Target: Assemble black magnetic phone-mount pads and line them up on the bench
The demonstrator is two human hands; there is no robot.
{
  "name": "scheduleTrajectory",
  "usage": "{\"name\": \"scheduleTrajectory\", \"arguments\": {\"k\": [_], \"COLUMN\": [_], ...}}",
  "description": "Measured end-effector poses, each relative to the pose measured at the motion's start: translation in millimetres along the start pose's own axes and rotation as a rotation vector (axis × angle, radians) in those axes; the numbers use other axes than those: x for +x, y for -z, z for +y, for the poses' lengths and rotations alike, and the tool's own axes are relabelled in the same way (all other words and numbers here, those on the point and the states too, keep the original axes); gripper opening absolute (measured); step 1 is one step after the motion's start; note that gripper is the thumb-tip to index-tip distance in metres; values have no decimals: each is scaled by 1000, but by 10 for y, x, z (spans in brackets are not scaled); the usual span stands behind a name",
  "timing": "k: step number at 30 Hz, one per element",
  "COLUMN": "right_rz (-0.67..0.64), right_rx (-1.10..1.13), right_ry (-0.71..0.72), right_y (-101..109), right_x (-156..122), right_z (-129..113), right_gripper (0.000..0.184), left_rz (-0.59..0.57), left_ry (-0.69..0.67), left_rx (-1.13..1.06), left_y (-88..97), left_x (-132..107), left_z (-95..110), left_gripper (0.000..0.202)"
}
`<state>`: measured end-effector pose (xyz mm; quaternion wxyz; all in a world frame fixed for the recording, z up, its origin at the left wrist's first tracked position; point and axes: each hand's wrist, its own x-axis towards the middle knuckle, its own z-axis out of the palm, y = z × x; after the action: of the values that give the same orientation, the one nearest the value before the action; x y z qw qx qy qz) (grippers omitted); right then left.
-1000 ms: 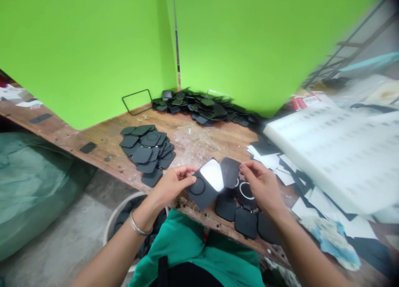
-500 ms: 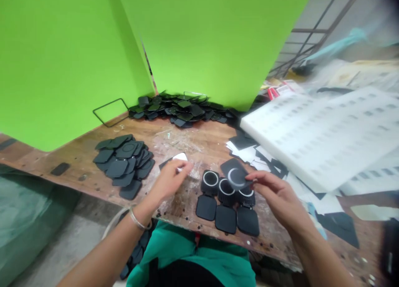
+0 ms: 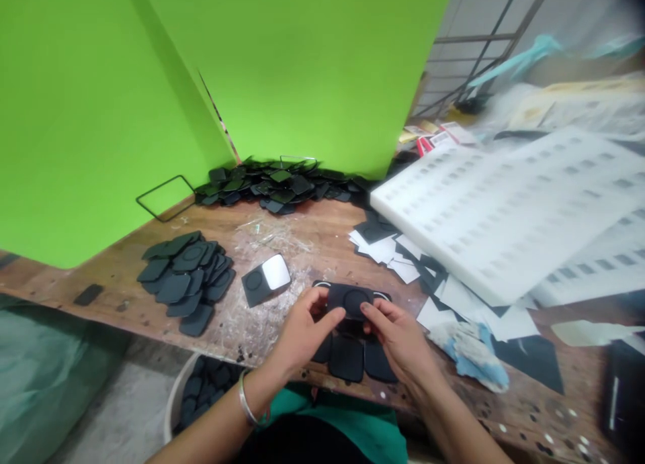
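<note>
Both hands meet over the table's front part, holding a flat black card [image 3: 354, 301] with a round outline on its face. My left hand [image 3: 306, 331] pinches its left side between thumb and fingers. On the other side, my right hand [image 3: 398, 333] grips the right edge. Parts of white-ringed black pieces [image 3: 381, 295] show behind the card, mostly hidden. Below it, black rounded-square flaps [image 3: 347, 360] lie side by side near the table edge. To the left rests a black card with a white square [image 3: 277, 272], touched by neither hand.
A pile of black square pieces [image 3: 184, 276] lies left, and a longer heap [image 3: 282, 185] lines the green panel [image 3: 302, 68]. White foam trays [image 3: 484, 215], paper scraps [image 3: 385, 249] and a rag [image 3: 474, 356] occupy the right. Below the edge is a bucket [image 3: 174, 397] of black pieces.
My left hand has let go of the black card with the white square and moved right. It now holds the black card together with my right hand, and the card is lower.
</note>
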<state>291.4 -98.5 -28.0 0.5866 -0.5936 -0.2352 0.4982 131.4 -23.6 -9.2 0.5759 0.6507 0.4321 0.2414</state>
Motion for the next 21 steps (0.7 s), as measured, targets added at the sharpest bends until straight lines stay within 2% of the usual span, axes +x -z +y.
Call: {"name": "scheduleTrajectory", "arguments": {"k": [4, 6, 10, 15, 18, 21], "right_rz": [135, 146, 92, 57, -44, -162], "right_rx": [40, 39, 15, -41, -41, -14], "right_ry": [35, 28, -14, -15, -69, -133], "right_y": [24, 81, 184, 202, 155, 71], "right_x": [63, 110, 189, 254, 275, 299], "right_z": [-10, -51, -87, -72, -82, -109], "right_gripper": [42, 43, 44, 43, 38, 34], "left_rz": [168, 206, 168, 151, 133, 46], "left_ry": [-83, -79, -4, 108, 208, 286], "left_rx": [373, 495, 478, 333, 130, -112], "left_y": [-69, -54, 72, 323, 487, 600], "left_x": [-113, -135, -117, -15, 52, 72], "left_z": [-202, -309, -431, -439, -415, -339], "left_gripper": [92, 101, 103, 100, 84, 59]}}
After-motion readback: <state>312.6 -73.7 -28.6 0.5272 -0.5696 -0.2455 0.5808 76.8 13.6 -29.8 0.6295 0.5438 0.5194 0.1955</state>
